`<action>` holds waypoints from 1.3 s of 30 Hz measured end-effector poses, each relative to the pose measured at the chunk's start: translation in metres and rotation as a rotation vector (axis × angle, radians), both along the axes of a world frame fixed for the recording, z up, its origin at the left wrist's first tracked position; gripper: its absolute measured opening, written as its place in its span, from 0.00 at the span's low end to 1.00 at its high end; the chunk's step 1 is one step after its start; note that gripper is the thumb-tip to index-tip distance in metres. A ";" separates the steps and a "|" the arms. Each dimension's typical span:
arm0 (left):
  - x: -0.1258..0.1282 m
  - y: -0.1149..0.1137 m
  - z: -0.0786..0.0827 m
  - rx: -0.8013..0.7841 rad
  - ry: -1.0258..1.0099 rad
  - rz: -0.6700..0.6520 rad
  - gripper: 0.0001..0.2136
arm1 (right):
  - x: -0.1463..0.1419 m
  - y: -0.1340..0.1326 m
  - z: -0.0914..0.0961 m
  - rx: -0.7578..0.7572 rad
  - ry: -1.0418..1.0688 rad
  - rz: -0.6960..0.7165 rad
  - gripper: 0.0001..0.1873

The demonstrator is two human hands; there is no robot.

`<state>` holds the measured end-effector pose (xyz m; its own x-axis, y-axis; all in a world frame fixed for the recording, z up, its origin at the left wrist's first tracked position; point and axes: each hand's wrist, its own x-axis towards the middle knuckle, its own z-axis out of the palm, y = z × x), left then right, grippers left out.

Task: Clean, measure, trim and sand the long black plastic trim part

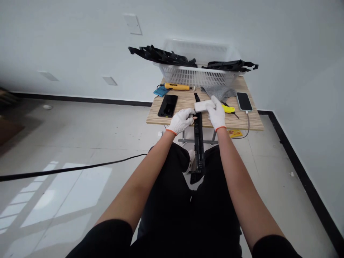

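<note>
Both my hands wear white gloves. My left hand (pixel 181 120) is closed around the side of a long black plastic strip (pixel 199 143) that runs from the small wooden table (pixel 180 107) down between my knees. My right hand (pixel 216 113) presses a pale grey block (pixel 204 106) onto the strip's upper part, fingers wrapped over it.
A white slatted basket (pixel 193 75) at the table's back holds more black strips (pixel 163 55). On the table lie a yellow tool (pixel 176 86), a blue pad (pixel 161 91), a dark phone (pixel 168 105), a grey cloth (pixel 219 92), a yellow cutter (pixel 228 108) and a charging phone (pixel 244 101). A black cable (pixel 67 168) crosses the floor.
</note>
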<state>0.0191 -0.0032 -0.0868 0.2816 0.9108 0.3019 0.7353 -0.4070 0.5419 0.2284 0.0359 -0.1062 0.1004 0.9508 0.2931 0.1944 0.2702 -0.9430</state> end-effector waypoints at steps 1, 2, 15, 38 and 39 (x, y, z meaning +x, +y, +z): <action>0.000 0.000 0.000 0.001 0.008 0.004 0.08 | 0.000 0.001 -0.001 0.024 -0.011 -0.008 0.37; -0.001 0.000 -0.001 0.005 0.016 0.004 0.08 | 0.000 0.001 -0.002 0.037 -0.013 -0.038 0.36; 0.003 0.001 -0.012 0.148 0.181 -0.011 0.12 | -0.005 -0.002 0.003 0.075 -0.066 -0.211 0.26; 0.007 -0.005 -0.002 0.173 0.281 0.000 0.13 | 0.001 0.010 0.009 -0.170 0.133 0.004 0.37; 0.007 -0.005 -0.002 0.173 0.284 -0.004 0.13 | 0.002 0.011 0.010 -0.182 0.135 0.019 0.38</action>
<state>0.0264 -0.0083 -0.0884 0.3800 0.8518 0.3606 0.8456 -0.4779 0.2379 0.2300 0.0466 -0.0960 0.1085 0.9889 0.1016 0.0593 0.0956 -0.9937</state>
